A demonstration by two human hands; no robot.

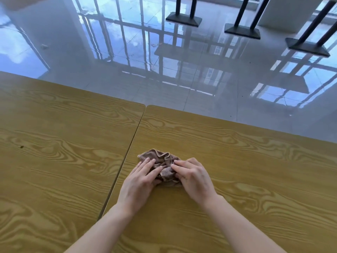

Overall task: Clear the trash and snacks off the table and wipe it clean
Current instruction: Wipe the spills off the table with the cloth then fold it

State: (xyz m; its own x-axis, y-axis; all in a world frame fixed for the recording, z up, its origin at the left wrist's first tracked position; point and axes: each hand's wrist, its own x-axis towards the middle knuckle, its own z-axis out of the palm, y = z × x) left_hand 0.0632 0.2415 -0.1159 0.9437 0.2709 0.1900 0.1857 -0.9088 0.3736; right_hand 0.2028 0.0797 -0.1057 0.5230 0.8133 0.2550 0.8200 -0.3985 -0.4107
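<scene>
We stand at the near side of two tables pushed edge to edge, the left table [54, 143] and the right table [246, 161], with the seam between them running from the near edge away and to the right. On the right table, just right of that seam, lies a bunched cloth [162, 164]. Our left hand [140, 179] rests on its left part and our right hand [193, 178] on its right part. A small crumb [21, 147] sits far left on the left table. Beyond the tables spreads the floor [127, 61], and at its far right stand three table bases [242, 31].
</scene>
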